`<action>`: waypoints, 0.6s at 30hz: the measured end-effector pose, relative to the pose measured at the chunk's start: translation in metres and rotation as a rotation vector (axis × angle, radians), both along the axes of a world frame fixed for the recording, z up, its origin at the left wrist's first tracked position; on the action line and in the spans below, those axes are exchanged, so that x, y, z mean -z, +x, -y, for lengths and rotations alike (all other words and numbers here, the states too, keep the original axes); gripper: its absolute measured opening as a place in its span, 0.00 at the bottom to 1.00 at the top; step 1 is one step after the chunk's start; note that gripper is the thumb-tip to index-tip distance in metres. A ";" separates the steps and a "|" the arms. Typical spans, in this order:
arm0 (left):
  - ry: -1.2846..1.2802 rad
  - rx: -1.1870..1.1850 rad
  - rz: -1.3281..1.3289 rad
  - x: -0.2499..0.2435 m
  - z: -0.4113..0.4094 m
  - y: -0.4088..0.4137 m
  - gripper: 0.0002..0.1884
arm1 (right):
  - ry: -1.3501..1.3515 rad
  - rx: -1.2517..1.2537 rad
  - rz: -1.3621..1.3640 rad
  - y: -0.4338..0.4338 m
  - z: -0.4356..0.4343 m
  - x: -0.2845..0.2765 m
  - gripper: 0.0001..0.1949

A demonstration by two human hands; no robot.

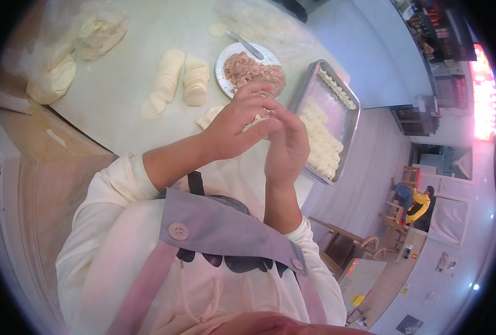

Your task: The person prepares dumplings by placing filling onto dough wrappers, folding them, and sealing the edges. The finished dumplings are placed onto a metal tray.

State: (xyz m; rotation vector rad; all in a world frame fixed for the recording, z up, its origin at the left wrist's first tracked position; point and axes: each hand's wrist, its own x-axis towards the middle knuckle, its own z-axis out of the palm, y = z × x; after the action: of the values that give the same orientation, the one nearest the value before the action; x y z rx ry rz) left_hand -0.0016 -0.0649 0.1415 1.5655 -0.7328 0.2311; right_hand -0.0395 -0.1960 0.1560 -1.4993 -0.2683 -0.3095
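Note:
My left hand [241,125] and my right hand [287,142] meet over the near side of a plate, their fingers closed around a small dumpling [255,122] that is mostly hidden. Behind them the white plate [222,79] holds minced meat [248,71], with a metal spreader [245,45] lying across its far rim. Two rows of overlapping round dough wrappers [195,79] lie left of the plate. More wrappers [209,117] show partly behind my left wrist. Right of my hands, a metal tray [356,119] holds many folded dumplings [321,142] and a short row at its far edge.
Dough in clear plastic bags [53,81] sits at the table's far left. A single wrapper [217,29] lies beyond the plate. Wooden chairs [344,243] and a seated person in yellow [417,205] are farther off to the right. A wooden cabinet [63,167] stands at left.

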 end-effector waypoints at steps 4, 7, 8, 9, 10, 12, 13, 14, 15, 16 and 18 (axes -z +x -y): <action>0.030 0.035 -0.024 -0.017 -0.008 -0.005 0.12 | 0.052 -0.054 -0.093 -0.006 -0.001 -0.018 0.13; 0.008 0.067 0.012 -0.025 -0.010 -0.006 0.13 | 0.148 -0.144 -0.109 -0.005 -0.003 -0.022 0.14; -0.017 0.081 0.022 -0.025 -0.010 -0.006 0.13 | 0.198 -0.172 -0.107 -0.005 -0.004 -0.019 0.14; -0.032 0.103 0.004 -0.024 -0.009 -0.006 0.13 | 0.248 -0.200 -0.105 -0.004 -0.005 -0.016 0.14; -0.047 0.125 -0.015 -0.023 -0.009 -0.006 0.14 | 0.229 -0.183 -0.084 -0.004 -0.005 -0.013 0.14; -0.099 0.142 -0.095 -0.023 -0.009 -0.006 0.15 | 0.197 -0.160 -0.047 -0.004 -0.006 -0.006 0.15; -0.139 0.142 -0.154 -0.023 -0.008 -0.008 0.16 | 0.103 -0.134 0.025 -0.004 -0.004 0.000 0.17; -0.180 0.143 -0.215 -0.021 -0.007 -0.009 0.16 | 0.007 -0.107 0.095 -0.004 -0.003 0.007 0.20; -0.184 0.149 -0.214 -0.019 -0.007 -0.009 0.17 | -0.089 -0.080 0.164 -0.004 -0.002 0.011 0.22; -0.187 0.156 -0.214 -0.016 -0.007 -0.008 0.17 | -0.179 -0.077 0.165 -0.005 -0.001 0.011 0.24; -0.187 0.165 -0.209 -0.013 -0.008 -0.009 0.17 | -0.358 -0.073 0.162 -0.004 -0.002 0.003 0.27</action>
State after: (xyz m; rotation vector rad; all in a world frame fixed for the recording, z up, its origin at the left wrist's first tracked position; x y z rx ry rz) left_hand -0.0103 -0.0571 0.1549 1.3215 -0.6520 0.0123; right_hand -0.0437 -0.1943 0.1532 -1.8141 -0.5280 -0.3366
